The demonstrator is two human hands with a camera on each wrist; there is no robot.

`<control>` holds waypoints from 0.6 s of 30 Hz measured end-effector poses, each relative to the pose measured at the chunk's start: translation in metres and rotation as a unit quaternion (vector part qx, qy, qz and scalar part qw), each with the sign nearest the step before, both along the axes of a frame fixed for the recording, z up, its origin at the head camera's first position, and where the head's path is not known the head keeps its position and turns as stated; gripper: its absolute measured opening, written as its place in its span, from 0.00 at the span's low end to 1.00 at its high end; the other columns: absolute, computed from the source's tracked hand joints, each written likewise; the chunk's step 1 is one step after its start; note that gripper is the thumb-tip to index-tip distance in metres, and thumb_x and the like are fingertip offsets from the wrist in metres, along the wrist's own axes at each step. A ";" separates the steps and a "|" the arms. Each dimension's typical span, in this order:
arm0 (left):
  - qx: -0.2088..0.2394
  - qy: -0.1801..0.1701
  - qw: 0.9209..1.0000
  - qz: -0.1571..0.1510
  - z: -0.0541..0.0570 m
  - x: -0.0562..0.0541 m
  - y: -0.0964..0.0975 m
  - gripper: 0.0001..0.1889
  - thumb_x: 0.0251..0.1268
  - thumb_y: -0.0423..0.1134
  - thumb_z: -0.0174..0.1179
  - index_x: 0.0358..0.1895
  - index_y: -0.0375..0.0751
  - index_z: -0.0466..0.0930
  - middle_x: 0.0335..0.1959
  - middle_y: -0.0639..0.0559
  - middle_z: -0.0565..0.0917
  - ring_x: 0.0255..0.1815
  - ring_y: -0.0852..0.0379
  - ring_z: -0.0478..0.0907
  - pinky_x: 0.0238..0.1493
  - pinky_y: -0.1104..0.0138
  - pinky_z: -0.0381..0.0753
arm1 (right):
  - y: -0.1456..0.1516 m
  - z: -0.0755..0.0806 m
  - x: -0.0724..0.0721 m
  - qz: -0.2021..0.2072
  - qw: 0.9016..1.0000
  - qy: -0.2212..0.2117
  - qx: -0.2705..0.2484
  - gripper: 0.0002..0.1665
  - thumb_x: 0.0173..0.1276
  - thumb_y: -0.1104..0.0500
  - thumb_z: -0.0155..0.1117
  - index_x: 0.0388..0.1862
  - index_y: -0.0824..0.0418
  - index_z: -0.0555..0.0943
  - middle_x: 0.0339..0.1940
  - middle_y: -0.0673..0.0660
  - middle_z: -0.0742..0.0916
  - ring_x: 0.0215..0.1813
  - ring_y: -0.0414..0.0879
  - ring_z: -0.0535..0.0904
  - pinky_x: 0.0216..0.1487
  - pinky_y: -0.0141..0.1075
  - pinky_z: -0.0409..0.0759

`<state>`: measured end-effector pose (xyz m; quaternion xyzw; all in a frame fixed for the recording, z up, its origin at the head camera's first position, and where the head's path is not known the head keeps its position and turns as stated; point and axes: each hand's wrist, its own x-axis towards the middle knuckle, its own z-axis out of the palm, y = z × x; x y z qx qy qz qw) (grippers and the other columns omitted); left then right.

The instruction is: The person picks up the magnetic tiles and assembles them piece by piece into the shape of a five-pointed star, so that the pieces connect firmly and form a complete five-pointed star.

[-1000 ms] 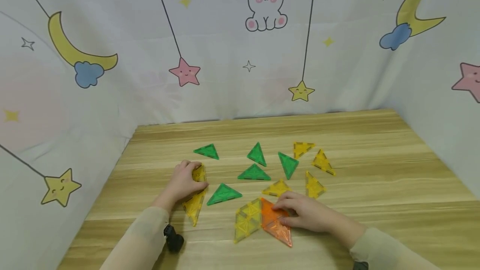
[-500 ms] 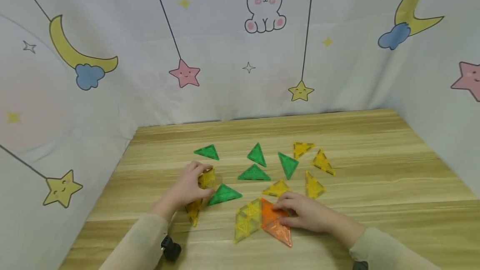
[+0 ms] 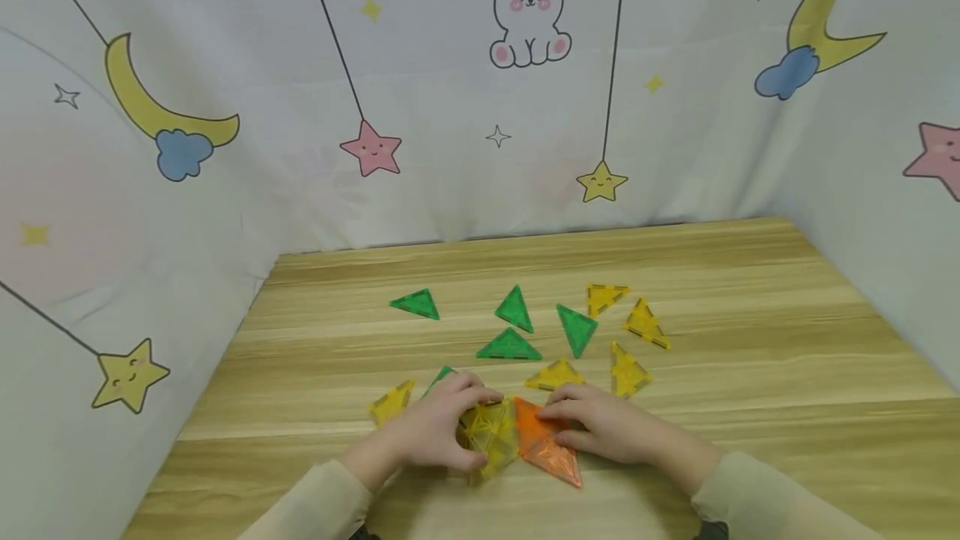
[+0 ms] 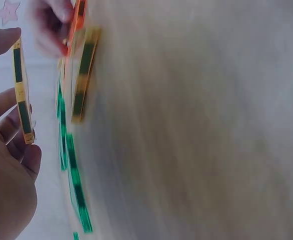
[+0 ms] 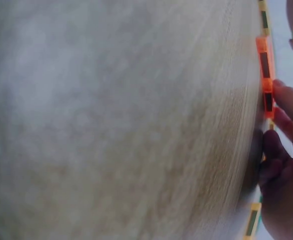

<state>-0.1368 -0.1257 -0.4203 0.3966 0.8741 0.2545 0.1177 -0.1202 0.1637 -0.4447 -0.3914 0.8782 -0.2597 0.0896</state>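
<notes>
My left hand (image 3: 431,430) holds a yellow triangular magnetic tile (image 4: 22,95) by its edges, thumb on one side and fingers on the other. This tile hangs just over the flat yellow tiles (image 3: 504,450) on the table and partly covers them from above. Right against those lie two orange triangular magnetic tiles (image 3: 555,462), joined edge to edge. With bent fingers and thumb, my right hand (image 3: 611,427) holds the orange pair by its right side. Its other fingers curl near the tabletop in the right wrist view.
Several green triangular tiles (image 3: 509,345) lie scattered behind the hands, one partly hidden by the left hand. More yellow triangles (image 3: 628,371) lie back right, and one yellow triangle (image 3: 392,403) sits left. A white printed curtain (image 3: 450,190) borders the wooden table (image 3: 750,340).
My left hand has lifted a yellow tile from the left and carried it right, over the flat yellow tiles. The orange tiles and right hand have shifted slightly left.
</notes>
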 end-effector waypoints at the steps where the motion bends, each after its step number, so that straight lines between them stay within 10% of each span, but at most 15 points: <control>1: -0.003 -0.003 1.000 -0.011 0.000 0.003 0.003 0.35 0.45 0.51 0.67 0.61 0.50 0.72 0.48 0.61 0.67 0.49 0.62 0.63 0.51 0.64 0.67 | 0.000 0.000 0.000 0.000 1.000 0.000 0.000 0.21 0.71 0.48 0.55 0.60 0.52 0.77 0.56 0.46 0.76 0.56 0.43 0.72 0.55 0.42 0.72; 18: 0.010 0.036 0.992 -0.121 -0.009 0.018 0.028 0.34 0.43 0.51 0.69 0.60 0.52 0.73 0.47 0.64 0.70 0.48 0.68 0.63 0.54 0.68 0.59 | 0.000 0.000 0.000 -0.003 1.000 -0.001 0.003 0.21 0.71 0.49 0.55 0.60 0.53 0.77 0.57 0.47 0.76 0.56 0.43 0.72 0.55 0.43 0.72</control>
